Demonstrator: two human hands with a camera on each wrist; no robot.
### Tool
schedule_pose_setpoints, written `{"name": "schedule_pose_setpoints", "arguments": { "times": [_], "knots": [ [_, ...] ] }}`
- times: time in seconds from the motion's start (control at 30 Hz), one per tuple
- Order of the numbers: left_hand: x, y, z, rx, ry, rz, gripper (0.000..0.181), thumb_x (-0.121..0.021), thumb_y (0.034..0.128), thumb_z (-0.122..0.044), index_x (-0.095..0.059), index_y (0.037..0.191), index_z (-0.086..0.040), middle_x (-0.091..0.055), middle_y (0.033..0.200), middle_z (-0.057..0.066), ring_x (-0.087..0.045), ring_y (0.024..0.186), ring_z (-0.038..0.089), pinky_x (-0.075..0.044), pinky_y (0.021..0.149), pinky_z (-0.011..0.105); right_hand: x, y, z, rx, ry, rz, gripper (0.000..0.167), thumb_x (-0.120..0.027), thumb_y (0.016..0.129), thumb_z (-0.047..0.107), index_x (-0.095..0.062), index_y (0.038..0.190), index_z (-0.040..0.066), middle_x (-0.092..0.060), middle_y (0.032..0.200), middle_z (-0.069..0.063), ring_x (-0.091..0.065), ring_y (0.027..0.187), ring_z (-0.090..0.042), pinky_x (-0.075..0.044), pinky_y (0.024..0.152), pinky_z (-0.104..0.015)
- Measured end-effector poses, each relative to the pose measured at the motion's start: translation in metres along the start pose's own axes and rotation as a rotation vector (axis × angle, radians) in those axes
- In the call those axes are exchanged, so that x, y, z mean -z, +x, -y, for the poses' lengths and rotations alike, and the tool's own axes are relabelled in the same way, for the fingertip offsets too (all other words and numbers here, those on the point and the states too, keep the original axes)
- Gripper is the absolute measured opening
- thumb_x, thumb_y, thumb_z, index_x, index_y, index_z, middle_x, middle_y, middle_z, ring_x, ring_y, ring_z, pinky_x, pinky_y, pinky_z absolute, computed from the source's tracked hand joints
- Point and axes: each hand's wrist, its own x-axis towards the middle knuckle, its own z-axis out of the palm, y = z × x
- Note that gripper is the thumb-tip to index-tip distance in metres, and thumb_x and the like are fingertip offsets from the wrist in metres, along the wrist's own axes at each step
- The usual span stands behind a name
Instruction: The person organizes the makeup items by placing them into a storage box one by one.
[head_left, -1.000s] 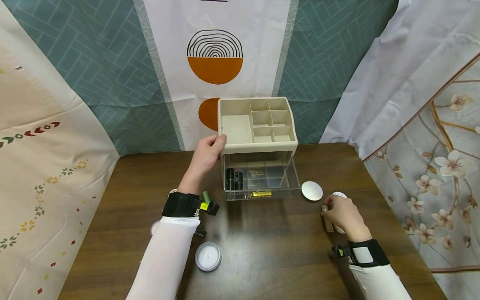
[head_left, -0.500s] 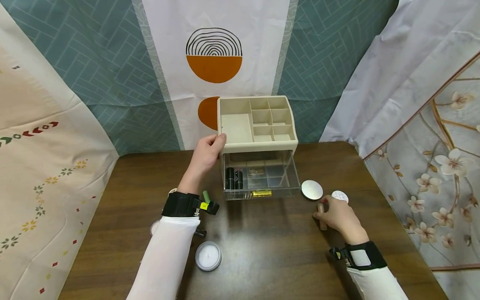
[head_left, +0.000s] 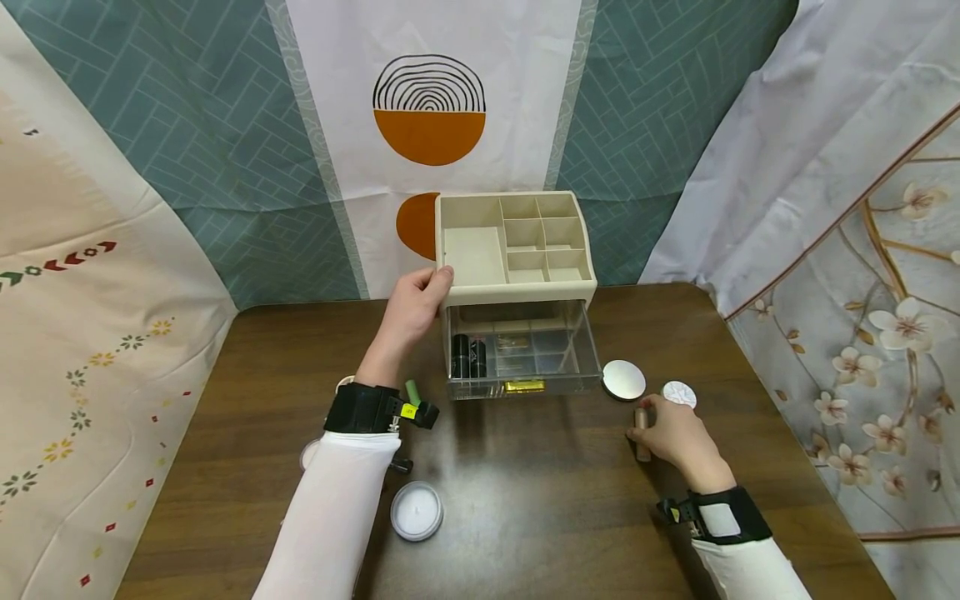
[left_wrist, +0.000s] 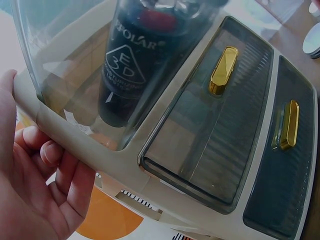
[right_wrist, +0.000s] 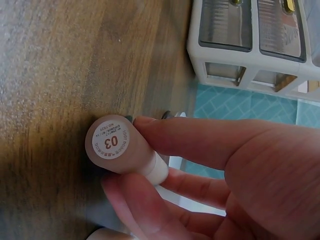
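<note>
A cream organizer stands at the back of the table, its clear top drawer pulled out with two dark tubes inside. My left hand grips the organizer's left front edge; in the left wrist view the fingers curl under the cream frame, beside a dark tube behind clear plastic. On the right, my right hand pinches a small beige bottle. The right wrist view shows its round "03" label between thumb and fingers.
Right of the drawer lies a round mirror-like disc, with a white patterned disc beyond my right hand. A round white container is at front centre-left. A green item and a dark item lie near my left wrist.
My right hand has moved slightly left with the beige bottle, uncovering more of the white patterned disc. My left hand has stayed on the organizer.
</note>
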Motion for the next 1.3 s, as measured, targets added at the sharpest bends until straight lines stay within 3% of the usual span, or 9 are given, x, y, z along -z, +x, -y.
{"name": "schedule_pose_setpoints", "arguments": {
  "times": [0.47, 0.87, 1.0, 1.3],
  "knots": [
    [-0.001, 0.0, 0.003, 0.007, 0.003, 0.009, 0.044, -0.057, 0.1095, -0.041, -0.061, 0.085, -0.006, -0.048, 0.079, 0.008, -0.045, 0.072, 0.022, -0.036, 0.064, 0.033, 0.001, -0.004, -0.007, 0.025, 0.036, 0.01, 0.053, -0.085, 0.086, 0.023, -0.065, 0.124, -0.008, -0.071, 0.101, -0.02, -0.064, 0.083, -0.032, -0.053, 0.07, -0.047],
    [0.0, -0.001, 0.002, 0.005, 0.018, 0.011, 0.044, -0.057, 0.1095, -0.041, -0.059, 0.082, -0.008, -0.048, 0.077, 0.007, -0.045, 0.071, 0.022, -0.036, 0.063, 0.033, 0.008, -0.005, -0.009, 0.027, 0.069, 0.021, 0.054, -0.083, 0.089, 0.025, -0.065, 0.128, -0.007, -0.072, 0.107, -0.021, -0.065, 0.087, -0.032, -0.053, 0.068, -0.043],
    [0.0, -0.001, 0.003, 0.012, 0.02, 0.013, 0.044, -0.056, 0.1096, -0.042, -0.06, 0.085, -0.006, -0.048, 0.08, 0.008, -0.046, 0.073, 0.022, -0.037, 0.064, 0.033, 0.014, -0.007, -0.008, 0.021, 0.1, 0.045, 0.056, -0.081, 0.091, 0.025, -0.063, 0.133, -0.007, -0.073, 0.102, -0.018, -0.067, 0.08, -0.026, -0.053, 0.061, -0.04],
    [0.0, 0.0, 0.002, 0.008, 0.006, 0.006, 0.044, -0.057, 0.1094, -0.042, -0.061, 0.086, -0.005, -0.047, 0.08, 0.009, -0.046, 0.075, 0.022, -0.036, 0.065, 0.033, 0.028, -0.015, 0.002, 0.023, 0.107, 0.036, 0.057, -0.078, 0.093, 0.022, -0.058, 0.14, -0.004, -0.074, 0.092, -0.011, -0.069, 0.076, -0.023, -0.054, 0.065, -0.042]
  ]
}}
